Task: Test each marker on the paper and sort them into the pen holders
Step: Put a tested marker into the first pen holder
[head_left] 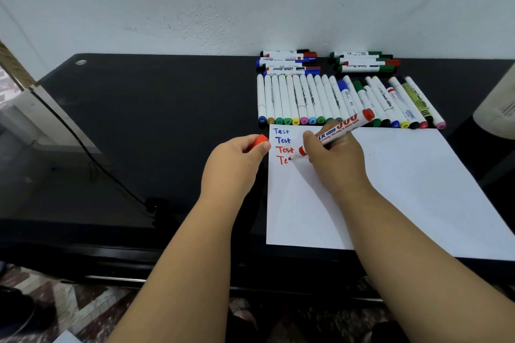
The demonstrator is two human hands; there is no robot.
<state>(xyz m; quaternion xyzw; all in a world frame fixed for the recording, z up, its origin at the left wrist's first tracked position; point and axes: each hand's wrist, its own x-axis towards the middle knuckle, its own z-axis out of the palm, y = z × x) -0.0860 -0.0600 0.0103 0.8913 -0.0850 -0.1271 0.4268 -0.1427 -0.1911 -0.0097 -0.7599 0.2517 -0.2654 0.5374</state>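
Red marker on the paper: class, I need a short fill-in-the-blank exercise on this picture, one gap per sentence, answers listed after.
1. The right hand writes with a marker whose ink is ____.
2. The left hand holds the marker's ____.
3. On the paper, the complete word "Test" appears ____ times.
4. The first two words are written in ____ ink.

Answers: red; cap; three; blue

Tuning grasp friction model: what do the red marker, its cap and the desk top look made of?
Red marker: looks like smooth plastic, printed white barrel with red ends, slight sheen. Cap: glossy red plastic, probably hard, pinched in the left hand. Desk top: black and reflective, so glass or gloss laminate; the picture cannot settle which.
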